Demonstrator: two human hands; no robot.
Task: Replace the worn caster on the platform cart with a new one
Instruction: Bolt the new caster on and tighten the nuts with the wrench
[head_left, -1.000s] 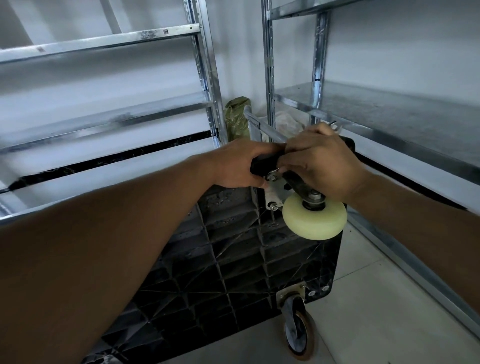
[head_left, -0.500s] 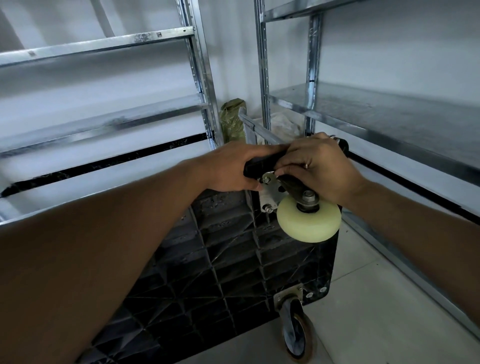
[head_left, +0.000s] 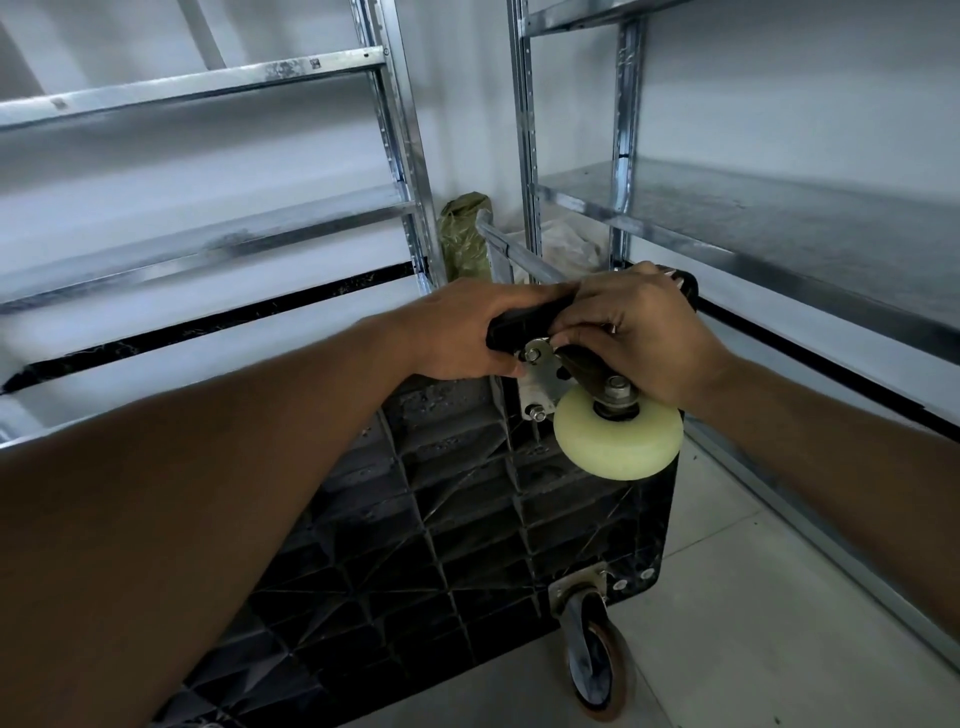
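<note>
The black platform cart stands tipped on its side with its ribbed underside facing me. A caster with a pale yellow wheel and a silver mounting plate sits at the cart's upper corner. My left hand grips the cart's top edge beside the plate. My right hand curls over the caster's dark bracket just above the wheel; its fingertips lie at the plate's upper bolt. A worn grey caster with a rusty rim hangs at the lower corner, touching the floor.
Galvanised steel shelving stands on the left and right. A green bag and a pale plastic bag lie in the far corner behind the cart's metal handle. Light floor tiles lie at lower right.
The view shifted slightly; both hands stay at the caster, and my right fingers have moved a little on the bracket near the upper bolt.
</note>
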